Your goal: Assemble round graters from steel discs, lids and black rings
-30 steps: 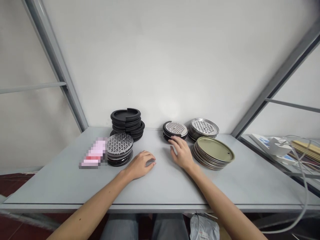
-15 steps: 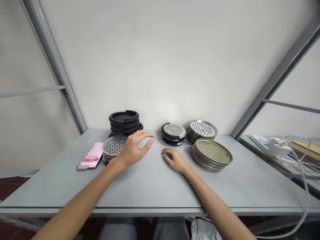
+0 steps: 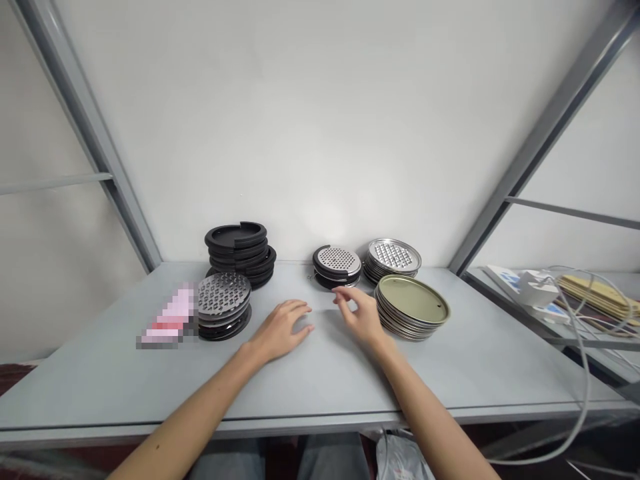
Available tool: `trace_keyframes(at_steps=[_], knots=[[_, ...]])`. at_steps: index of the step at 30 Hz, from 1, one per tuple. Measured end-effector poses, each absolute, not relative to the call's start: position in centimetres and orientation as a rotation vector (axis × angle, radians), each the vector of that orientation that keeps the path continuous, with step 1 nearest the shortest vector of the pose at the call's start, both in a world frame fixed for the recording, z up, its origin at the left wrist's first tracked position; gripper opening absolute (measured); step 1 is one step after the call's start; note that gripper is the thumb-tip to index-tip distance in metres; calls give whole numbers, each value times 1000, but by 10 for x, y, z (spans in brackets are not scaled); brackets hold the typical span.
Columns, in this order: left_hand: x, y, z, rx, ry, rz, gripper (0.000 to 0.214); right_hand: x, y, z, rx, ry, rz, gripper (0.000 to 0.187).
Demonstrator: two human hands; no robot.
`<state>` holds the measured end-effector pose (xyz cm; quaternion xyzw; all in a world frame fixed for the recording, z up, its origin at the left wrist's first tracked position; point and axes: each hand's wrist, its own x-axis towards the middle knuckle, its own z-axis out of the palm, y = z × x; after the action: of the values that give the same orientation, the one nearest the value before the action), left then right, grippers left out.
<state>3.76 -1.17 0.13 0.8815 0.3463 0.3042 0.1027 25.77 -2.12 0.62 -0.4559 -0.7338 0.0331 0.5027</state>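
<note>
My left hand (image 3: 281,330) is open, its fingers stretched over the middle of the table and its thumb apart, with nothing in it. To its right my right hand (image 3: 361,317) is closed in a pinch, thumb tip against fingertips; anything held there is too small to make out. Left of my left hand stands a stack of round metal grater plates (image 3: 224,295) with black discs beneath. Close to my right hand are a stack of olive-green round lids (image 3: 413,299) and, behind, a short stack of black rings with a perforated metal disc (image 3: 339,259) on top.
Black plastic rings (image 3: 236,237) are piled at the back left. More silvery grater discs (image 3: 394,255) stand at the back right. A phone (image 3: 170,317), blurred out, lies at the left. White cables (image 3: 583,373) hang beside the table's right edge, near a shelf with a white adapter (image 3: 537,288).
My left hand has come down and away from the grater stack. My right hand has lifted from the table and its fingers have drawn into a pinch. The view has shifted slightly right.
</note>
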Motion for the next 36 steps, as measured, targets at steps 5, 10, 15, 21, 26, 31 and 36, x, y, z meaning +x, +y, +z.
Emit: trace_keyframes(at_steps=[5,10,15,21,26,31,36], knots=[[26,-18,-8,2528,1056,877,35,273,-46,41,-1139,-1645,-162,18],[27,-16,-5,2500,1064,907,30,327,-56,58,-1690,-1808,-416,27],[29,-18,-7,2472,1041,926,27,363,-67,55,-2045,-1925,-271,21],[30,-19,-6,2455,1045,881,23,369,-38,84,-2047,-1826,-305,32],[29,-17,-7,2445,1057,878,22,365,-12,92,-1934,-2174,-7,28],[29,-15,-9,2439,1047,893,22,350,-20,74,-1975,-2078,-228,18],[30,-16,-7,2417,1050,892,22,350,-39,97,-2024,-1821,-339,28]])
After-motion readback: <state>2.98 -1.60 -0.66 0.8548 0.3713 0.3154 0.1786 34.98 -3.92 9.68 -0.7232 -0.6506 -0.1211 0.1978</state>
